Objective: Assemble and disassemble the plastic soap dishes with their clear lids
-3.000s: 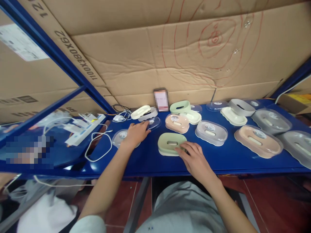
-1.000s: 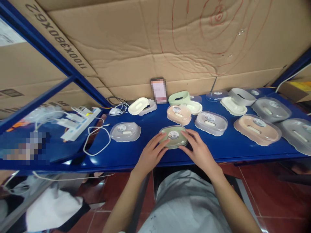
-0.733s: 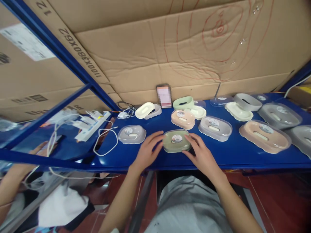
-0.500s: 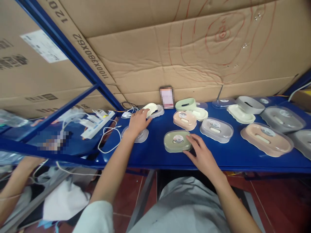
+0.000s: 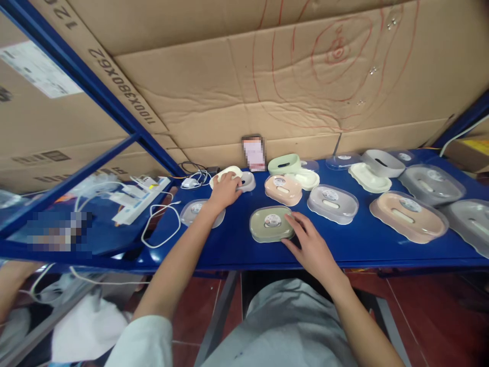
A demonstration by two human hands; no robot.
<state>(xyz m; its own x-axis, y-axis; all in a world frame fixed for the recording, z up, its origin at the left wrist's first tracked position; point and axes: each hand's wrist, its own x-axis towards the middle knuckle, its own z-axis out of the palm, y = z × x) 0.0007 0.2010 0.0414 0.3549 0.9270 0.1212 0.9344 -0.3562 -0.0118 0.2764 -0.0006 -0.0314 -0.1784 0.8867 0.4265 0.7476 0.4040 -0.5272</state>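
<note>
My left hand (image 5: pixel 224 191) reaches to the back of the blue table, with its fingers and thumb closed round the left end of a small grey soap box base (image 5: pixel 248 181). A cream soap tray (image 5: pixel 226 173) lies just behind and left of these fingers, partly covered by them. Under the left wrist rests a clear lid (image 5: pixel 187 211) with a round label. My right hand (image 5: pixel 307 239) holds the right end of a green soap box (image 5: pixel 267 224) between thumb and fingers. That box lies flat near the front edge, under its clear labelled lid.
Pink (image 5: pixel 282 189) and lilac (image 5: pixel 332 203) soap boxes stand right of the green one, with several more farther right. A phone (image 5: pixel 254 153) leans on the cardboard at the back. A white cable (image 5: pixel 160 224) and power strip (image 5: pixel 141 201) lie left. Another person's arm (image 5: pixel 15 283) shows far left.
My left hand has shifted right over the table, and the grey base now shows more clearly, apart from the cream tray. My right hand stays on the green box. The view has turned slightly.
</note>
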